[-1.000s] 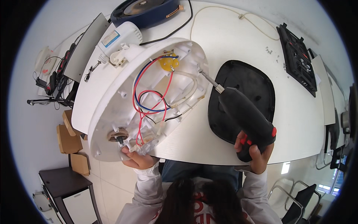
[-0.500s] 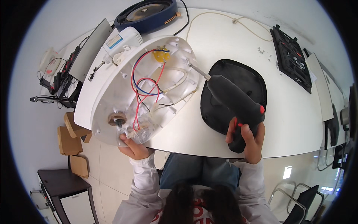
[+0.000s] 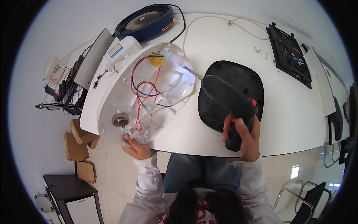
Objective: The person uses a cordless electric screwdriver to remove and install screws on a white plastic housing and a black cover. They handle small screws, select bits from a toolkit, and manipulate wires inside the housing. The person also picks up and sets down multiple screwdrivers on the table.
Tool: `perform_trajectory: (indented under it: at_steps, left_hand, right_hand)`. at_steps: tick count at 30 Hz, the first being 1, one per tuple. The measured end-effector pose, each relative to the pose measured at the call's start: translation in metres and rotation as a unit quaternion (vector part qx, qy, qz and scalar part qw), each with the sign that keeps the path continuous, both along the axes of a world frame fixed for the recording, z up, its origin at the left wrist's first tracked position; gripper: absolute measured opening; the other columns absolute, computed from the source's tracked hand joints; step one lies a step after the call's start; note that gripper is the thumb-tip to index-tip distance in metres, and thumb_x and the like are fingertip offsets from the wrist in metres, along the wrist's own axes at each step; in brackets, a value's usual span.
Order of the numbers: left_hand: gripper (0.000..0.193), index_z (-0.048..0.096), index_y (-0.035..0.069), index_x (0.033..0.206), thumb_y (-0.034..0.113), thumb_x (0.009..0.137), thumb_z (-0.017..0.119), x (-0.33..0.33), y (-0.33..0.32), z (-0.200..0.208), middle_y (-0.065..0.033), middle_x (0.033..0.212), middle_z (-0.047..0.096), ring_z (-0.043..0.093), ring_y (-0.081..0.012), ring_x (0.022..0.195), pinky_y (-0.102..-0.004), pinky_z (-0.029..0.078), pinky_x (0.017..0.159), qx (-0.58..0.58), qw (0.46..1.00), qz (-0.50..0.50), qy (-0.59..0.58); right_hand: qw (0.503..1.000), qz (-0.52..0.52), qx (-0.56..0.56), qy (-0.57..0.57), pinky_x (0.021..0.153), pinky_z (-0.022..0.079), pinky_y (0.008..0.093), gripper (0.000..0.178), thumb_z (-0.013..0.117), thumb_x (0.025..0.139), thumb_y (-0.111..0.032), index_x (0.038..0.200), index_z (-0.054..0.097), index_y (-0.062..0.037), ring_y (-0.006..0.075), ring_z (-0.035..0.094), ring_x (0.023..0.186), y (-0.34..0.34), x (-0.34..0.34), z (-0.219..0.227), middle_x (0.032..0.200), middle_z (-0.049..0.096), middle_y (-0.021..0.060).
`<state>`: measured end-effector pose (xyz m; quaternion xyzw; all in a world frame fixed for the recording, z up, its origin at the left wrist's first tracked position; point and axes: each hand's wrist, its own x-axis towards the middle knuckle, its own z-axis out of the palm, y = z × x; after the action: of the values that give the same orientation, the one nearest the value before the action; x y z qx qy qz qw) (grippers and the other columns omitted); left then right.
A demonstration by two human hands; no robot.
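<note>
My left hand (image 3: 137, 148) is closed on the near edge of an open white plastic housing (image 3: 110, 102). Inside lie red, blue and black wires (image 3: 137, 80), a yellow round part (image 3: 157, 61) and a clear plastic box (image 3: 146, 131). The pistol-shaped black cordless screwdriver (image 3: 227, 96) is gripped by my right hand (image 3: 249, 139), fingers wrapped around its handle. Its long bit reaches to the housing's far right rim, near a screw post; exact contact is too small to tell. Bluish light falls on the inner wall there. Under the screwdriver lies a black rounded cover (image 3: 246, 80).
Behind the housing are a white bottle-shaped part (image 3: 121, 50) and a dark blue round appliance (image 3: 147, 22). An open black tool case (image 3: 289, 56) sits far right, with loose screws (image 3: 261, 51) beside it. A beige cord (image 3: 209, 16) crosses the table's back.
A bluish light now shines from the screwdriver into the housing. The view has shifted slightly; both hands keep their grips, and the bit stays at the housing's rim.
</note>
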<state>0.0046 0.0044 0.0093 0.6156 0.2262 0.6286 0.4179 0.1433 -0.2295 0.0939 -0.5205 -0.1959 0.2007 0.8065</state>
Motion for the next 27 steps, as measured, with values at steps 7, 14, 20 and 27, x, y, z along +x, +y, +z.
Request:
perform_trajectory:
  at_steps: [7,14,20,27]
  left_hand:
    - [0.027,0.048,-0.003,0.097,0.023,0.097,0.038,0.004,-0.005,0.004,-0.0104,0.092,0.056,0.055,-0.0155,0.082,-0.0284,0.047,0.073,-0.012,1.0,0.006,-0.011]
    - [0.027,0.048,-0.002,0.094,0.024,0.096,0.04,0.001,-0.001,0.001,-0.01,0.09,0.056,0.055,-0.015,0.08,-0.0283,0.047,0.072,0.002,1.0,-0.007,0.002]
    - [0.028,0.046,-0.002,0.092,0.026,0.095,0.043,0.001,-0.003,0.001,-0.0089,0.091,0.053,0.053,-0.0155,0.081,-0.029,0.046,0.073,-0.003,1.0,-0.005,0.013]
    - [0.029,0.047,-0.004,0.095,0.023,0.095,0.04,-0.001,-0.004,0.003,-0.012,0.092,0.054,0.054,-0.0171,0.082,-0.029,0.045,0.073,0.012,0.998,0.012,0.053]
  right_hand:
    - [1.0,-0.006,-0.007,0.004,0.05,0.044,0.0259,0.034,0.054,0.087,-0.019,0.111,0.045,0.0027,0.0155,0.055,0.055,0.0,-0.001,-0.001,0.077,0.056,0.011]
    - [0.999,-0.019,-0.015,0.032,0.047,0.044,0.0258,0.037,0.053,0.088,-0.025,0.112,0.046,0.0018,0.0162,0.054,0.05,-0.001,0.005,0.002,0.073,0.056,0.0114]
    - [0.996,-0.04,-0.048,0.06,0.045,0.043,0.0252,0.038,0.053,0.088,-0.028,0.111,0.048,0.0007,0.0155,0.053,0.048,0.002,0.001,0.026,0.072,0.056,0.0105]
    - [0.996,-0.034,-0.085,0.017,0.045,0.042,0.0249,0.036,0.053,0.089,-0.029,0.11,0.049,0.0003,0.0147,0.053,0.048,-0.001,0.004,0.035,0.071,0.055,0.0094]
